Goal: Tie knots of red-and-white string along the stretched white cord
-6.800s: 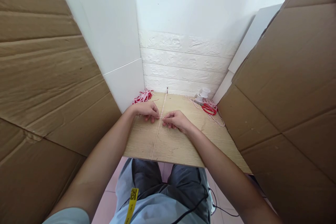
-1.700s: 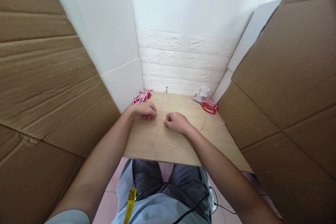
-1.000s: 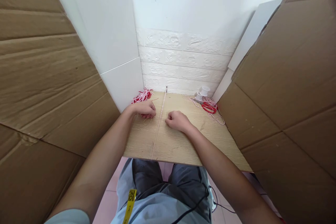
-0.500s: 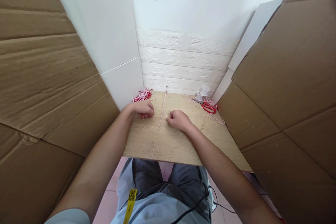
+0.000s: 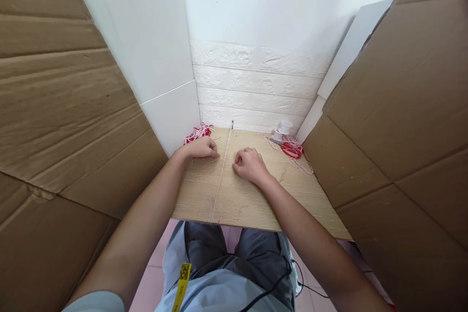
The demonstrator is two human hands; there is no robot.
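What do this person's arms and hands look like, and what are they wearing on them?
Both arms are bare from shoulder to fingertips. The left hand and right hand wear no gloves, rings, watch or bands that show. A light grey-blue short sleeve edges the left shoulder. A matching shirt carries a yellow tag with black print, and a black cable crosses the lap.

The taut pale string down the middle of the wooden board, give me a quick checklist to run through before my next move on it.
1. Pale string runs straight from the far pin to the near edge: ok.
2. Left hand beside the string, fingertips at it: ok.
3. Right hand curled close on the other side: ok; what it pinches: cannot tell.
4. Red-handled scissors lie apart at far right: ok.
5. White spools upright by the wall: ok.
6. Red-and-white thread heap off the string: ok.
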